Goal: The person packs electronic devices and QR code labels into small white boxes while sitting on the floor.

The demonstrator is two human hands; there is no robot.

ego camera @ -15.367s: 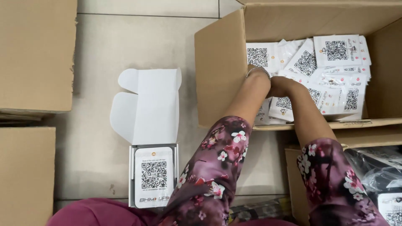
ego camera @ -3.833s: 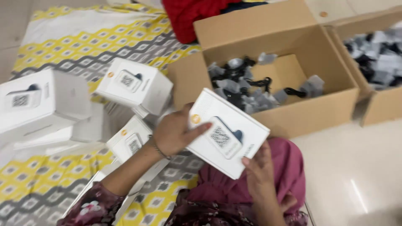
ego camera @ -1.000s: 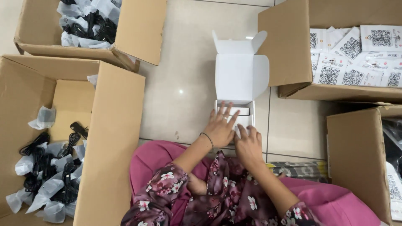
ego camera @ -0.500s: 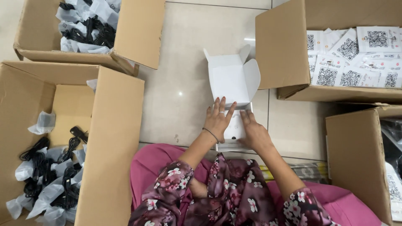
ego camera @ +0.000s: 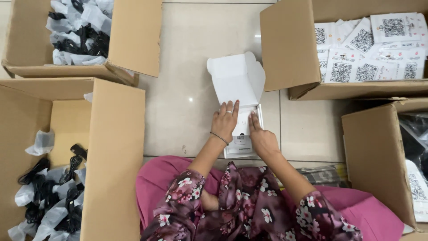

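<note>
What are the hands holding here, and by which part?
Nothing is lifted. Both hands rest flat on the small white box on the floor: left hand on its left edge, right hand on its right side. Its lid stands open.

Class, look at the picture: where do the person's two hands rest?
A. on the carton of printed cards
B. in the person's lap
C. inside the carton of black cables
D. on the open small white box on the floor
D: the left hand and right hand both lie on the small white box, whose lid stands open on the tiled floor.
</note>
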